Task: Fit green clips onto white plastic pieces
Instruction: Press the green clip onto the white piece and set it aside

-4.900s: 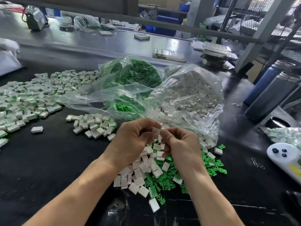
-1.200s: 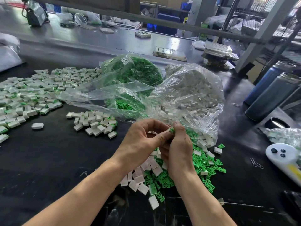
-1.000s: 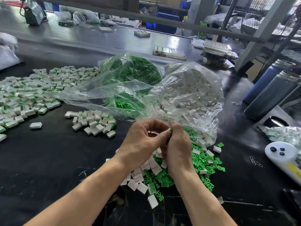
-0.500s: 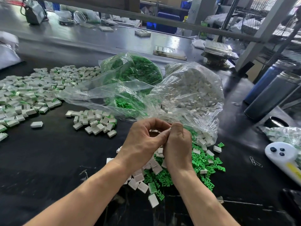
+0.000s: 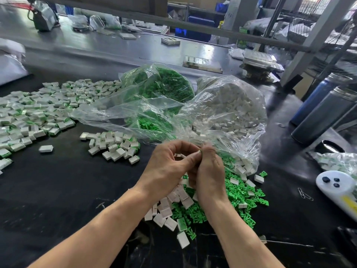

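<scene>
Small white plastic piece with a sliver of green at its edge: held above the near-middle of the black desk, pinched between both hands. Whether the green clip is fully seated cannot be told; fingers cover most of it.

Left hand: grip closed, thumb and curled fingers pinching the piece from the left. A second white piece shows inside the hollow of its curled fingers.

Right hand: grip closed, fingertips bent onto the same piece from the right; back of hand faces the camera. The two hands touch at the fingertips.

Directly beneath the hands: loose mixed heap of green plastic clips and bare white pieces, spread toward the near edge.

Just behind the hands: two clear plastic bags with open mouths facing the near edge, one of green clips, one of white pieces to its right, touching each other.

Left of the hands: small cluster of white pieces with green showing. Toward the left edge: a far larger spread of the same.

Right edge: white handheld controller with dark buttons, paper clips just beside it, two dark cylindrical bottles further back.
</scene>
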The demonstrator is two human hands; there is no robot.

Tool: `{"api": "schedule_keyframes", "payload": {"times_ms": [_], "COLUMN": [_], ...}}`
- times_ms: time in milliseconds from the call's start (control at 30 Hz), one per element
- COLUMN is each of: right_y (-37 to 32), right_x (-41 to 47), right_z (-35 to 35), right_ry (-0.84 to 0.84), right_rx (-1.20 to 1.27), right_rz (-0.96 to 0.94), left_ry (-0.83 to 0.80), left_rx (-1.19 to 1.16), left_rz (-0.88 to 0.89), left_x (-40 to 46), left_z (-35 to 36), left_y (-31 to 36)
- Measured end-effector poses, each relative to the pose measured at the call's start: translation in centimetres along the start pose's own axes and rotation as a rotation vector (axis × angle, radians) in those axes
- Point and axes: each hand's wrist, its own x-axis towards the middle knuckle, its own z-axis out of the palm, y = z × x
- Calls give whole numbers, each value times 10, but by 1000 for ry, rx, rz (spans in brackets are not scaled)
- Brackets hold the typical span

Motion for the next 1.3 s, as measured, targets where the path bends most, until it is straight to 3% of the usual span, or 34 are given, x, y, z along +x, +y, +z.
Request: {"api": "schedule_keyframes", "payload": {"times_ms": [133, 400, 700, 900, 1033, 1300], "right_y": [-1, 2, 5, -1, -3, -3], "right_x": [0, 3, 4, 2, 6, 7], "right_z": [-1, -1, 0, -5, -22, -32], "right_ry": [-13, -17, 28, -60, -52, -136], "right_rx": [110, -109, -77, -73, -233, -294], "right_rz": [117, -3, -119, -69, -180, -234], "left_ry": [-14, -2, 6, 33, 85, 96], "left_rx": [3, 7, -12, -13, 51, 99], "left_rz": [-17, -2, 29, 7, 13, 43], "left_x": [2, 2, -1, -1, 2, 1], "left_z": [-4, 0, 7, 4, -10, -14], "left_y": [-2, -5, 0, -1, 0, -1]}}
